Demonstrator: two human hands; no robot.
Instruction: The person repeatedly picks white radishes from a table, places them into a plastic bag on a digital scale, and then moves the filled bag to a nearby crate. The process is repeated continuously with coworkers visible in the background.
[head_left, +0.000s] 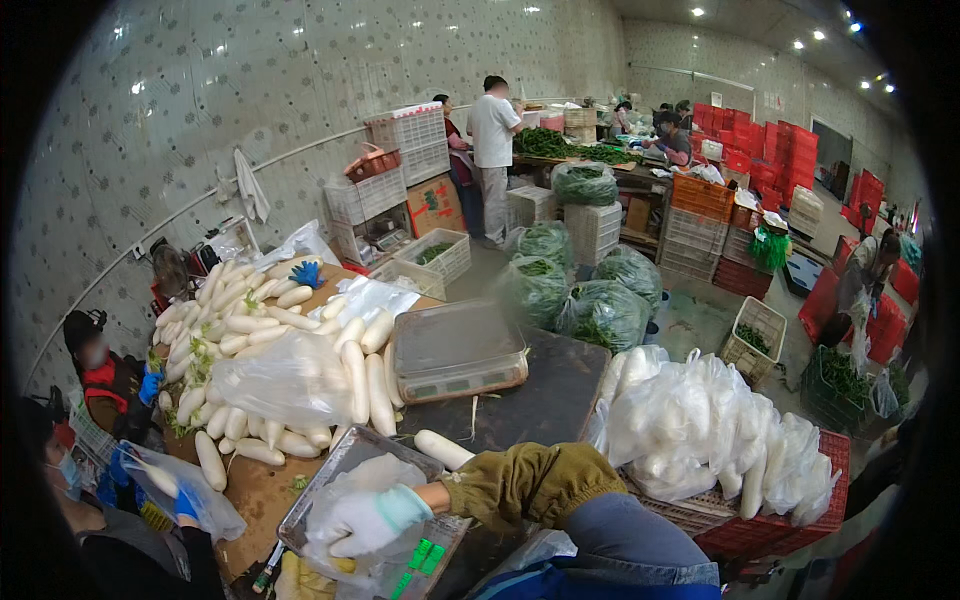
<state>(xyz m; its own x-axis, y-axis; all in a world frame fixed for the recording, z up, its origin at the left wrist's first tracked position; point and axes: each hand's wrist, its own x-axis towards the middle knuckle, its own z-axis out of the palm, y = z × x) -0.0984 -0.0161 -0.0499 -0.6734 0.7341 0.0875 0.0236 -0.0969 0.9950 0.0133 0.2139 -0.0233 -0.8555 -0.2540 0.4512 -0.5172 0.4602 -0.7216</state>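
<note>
My right hand (375, 520), in a white glove with a teal cuff, grips a clear plastic bag (379, 474) over the metal pan of a digital scale (337, 459). The scale's green display (427, 556) glows beside the hand. What looks like my left hand (300, 579), in a yellow glove, shows at the bottom edge by the same bag, mostly hidden. Whether it grips the bag is unclear. One white radish (442, 448) lies just beyond the pan, and a large heap of white radishes (247, 324) covers the table to the left.
Bagged radishes (690, 424) are piled on red crates (810, 502) at right. A second scale (459, 349) stands on the dark tabletop (559, 375). At left, a co-worker's blue-gloved hand (185, 504) is at a bagged radish. Green-vegetable sacks (607, 311) stand on the floor beyond.
</note>
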